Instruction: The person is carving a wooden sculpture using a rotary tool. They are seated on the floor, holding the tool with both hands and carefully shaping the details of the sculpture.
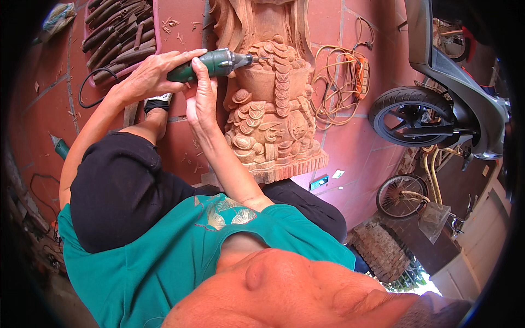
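A green rotary tool lies nearly level in front of me. Around its rear end is my left hand, with the fingers along its top. My right hand grips it from below, thumb up against the body. The thin bit points right and reaches the upper part of a carved wooden piece; whether it touches the wood I cannot tell. Coin shapes in strings and heaps cover the carving. A black cord loops beside my left wrist.
A pink tray of dark-handled carving tools stands at the far left. Right of the carving lie an orange power strip and coiled cable. A motorbike and a bicycle stand at right. Wood chips dot the red-tiled floor.
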Tool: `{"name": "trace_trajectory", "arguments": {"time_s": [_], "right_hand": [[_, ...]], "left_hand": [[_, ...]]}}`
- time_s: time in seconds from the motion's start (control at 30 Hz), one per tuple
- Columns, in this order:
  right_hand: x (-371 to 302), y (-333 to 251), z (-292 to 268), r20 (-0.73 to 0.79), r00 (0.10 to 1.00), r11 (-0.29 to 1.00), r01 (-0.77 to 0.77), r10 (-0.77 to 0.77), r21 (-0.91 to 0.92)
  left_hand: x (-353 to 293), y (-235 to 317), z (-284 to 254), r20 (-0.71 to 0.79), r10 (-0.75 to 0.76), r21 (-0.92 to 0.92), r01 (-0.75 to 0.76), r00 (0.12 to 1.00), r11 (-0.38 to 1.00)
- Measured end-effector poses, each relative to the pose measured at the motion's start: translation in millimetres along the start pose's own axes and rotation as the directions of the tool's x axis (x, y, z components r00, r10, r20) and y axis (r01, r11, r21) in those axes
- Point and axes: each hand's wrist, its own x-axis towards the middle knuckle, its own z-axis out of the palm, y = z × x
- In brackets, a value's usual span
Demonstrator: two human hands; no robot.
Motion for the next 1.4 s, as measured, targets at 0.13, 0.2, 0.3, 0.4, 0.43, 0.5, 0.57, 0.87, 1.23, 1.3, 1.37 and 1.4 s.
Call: {"name": "trace_trajectory", "arguments": {"time_s": [0.13,0.2,0.3,0.4,0.43,0.5,0.57,0.87,1.23,1.3,1.37,1.4], "right_hand": [[4,-5,-4,0.026,0.999,0.999,-0.040,0.040,-0.009],[4,-6,-5,0.023,0.999,0.999,-0.046,0.047,-0.015],[1,-5,-1,0.001,1.000,1.000,-0.017,0.017,-0.009],[1,-3,-1,-0.006,1.000,1.000,0.012,-0.012,-0.001],[1,-3,0,-0.009,1.000,1.000,0.012,-0.012,0.001],[1,-4,1,-0.016,1.000,1.000,0.012,-0.012,0.003],[2,-7,-2,0.009,1.000,1.000,-0.029,0.029,-0.005],[2,-11,1,0.004,0.998,0.998,-0.058,0.058,0.002],[-1,-7,3,0.041,0.999,1.000,-0.011,0.011,0.006],[-1,-8,5,0.039,0.999,1.000,-0.020,0.020,-0.012],[-6,-12,11,0.013,1.000,1.000,-0.016,0.016,-0.012],[-8,-13,13,0.001,1.000,1.000,-0.018,0.018,-0.012]], "left_hand": [[4,9,-5,0.061,-0.084,0.011,0.083,0.995,0.996],[4,9,-5,0.065,-0.087,0.015,0.086,0.994,0.996],[4,8,-4,0.047,-0.048,0.002,0.047,0.998,0.999],[4,6,-4,0.039,-0.016,0.004,0.016,0.999,1.000],[5,6,-4,0.040,-0.011,0.008,0.011,0.999,1.000],[5,4,-4,0.045,-0.018,0.004,0.018,0.999,1.000],[5,4,-3,0.041,-0.022,-0.003,0.023,0.999,1.000],[5,-1,3,-0.035,0.030,0.016,-0.029,0.999,0.999],[2,7,-2,-0.051,0.024,0.048,-0.021,0.998,0.999],[1,7,-1,-0.058,0.013,0.066,-0.009,0.998,0.998],[1,8,-1,-0.057,0.016,0.058,-0.012,0.998,0.998],[0,8,-1,-0.057,0.014,0.055,-0.011,0.998,0.998]]}}
